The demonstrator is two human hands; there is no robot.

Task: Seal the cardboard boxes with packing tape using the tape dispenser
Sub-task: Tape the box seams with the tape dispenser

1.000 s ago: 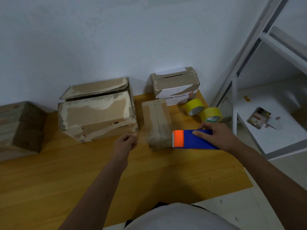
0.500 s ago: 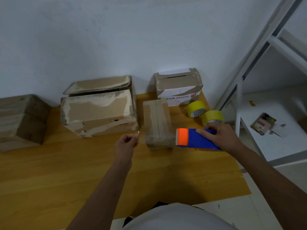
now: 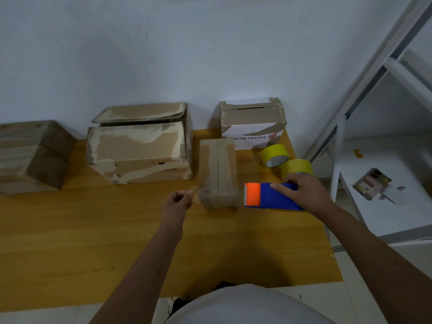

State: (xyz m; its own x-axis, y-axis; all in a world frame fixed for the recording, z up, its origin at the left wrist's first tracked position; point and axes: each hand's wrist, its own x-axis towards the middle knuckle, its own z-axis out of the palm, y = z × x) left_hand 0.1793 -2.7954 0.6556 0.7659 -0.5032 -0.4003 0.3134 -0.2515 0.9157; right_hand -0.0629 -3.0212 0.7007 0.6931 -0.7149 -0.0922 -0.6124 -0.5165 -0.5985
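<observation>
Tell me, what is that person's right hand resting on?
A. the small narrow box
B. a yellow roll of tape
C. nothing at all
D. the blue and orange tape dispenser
D: the right hand lies on top of the blue and orange tape dispenser, just right of the small narrow box; the yellow rolls sit behind it, untouched.

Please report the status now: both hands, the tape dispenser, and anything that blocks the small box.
Right hand grips the tape dispenser, right of the small box. Left hand pinches by the box's near left corner; tape there unclear. Nothing on top of the box.
</observation>
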